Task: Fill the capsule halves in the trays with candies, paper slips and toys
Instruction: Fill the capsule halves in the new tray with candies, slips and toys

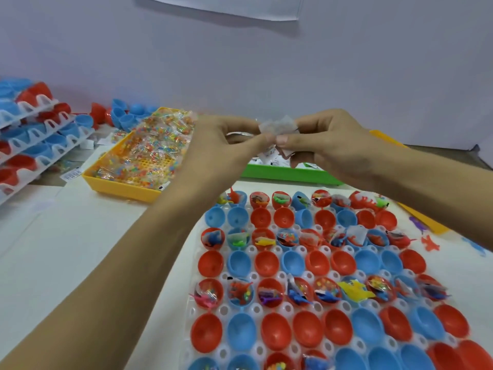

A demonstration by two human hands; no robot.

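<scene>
My left hand (pixel 226 140) and my right hand (pixel 328 142) meet above the far end of the white tray (pixel 290 279). Both pinch a small bunch of white paper slips (pixel 277 129) between thumbs and fingers. Red and blue capsule halves (pixel 266 263) fill the tray in rows. Alternate rows hold candy packets, slips and small plastic toys (pixel 352 288); the rows between them hold bare halves. A green bin (pixel 282 173) with more slips sits right under my hands, partly hidden by them.
A yellow bin (pixel 128 185) of candy packets stands at the left of the green one. Stacked white trays of capsule halves (pixel 34 140) sit at far left, loose halves (pixel 125 116) behind. Loose toys (pixel 429 243) and another yellow bin's edge (pixel 426 222) lie at right.
</scene>
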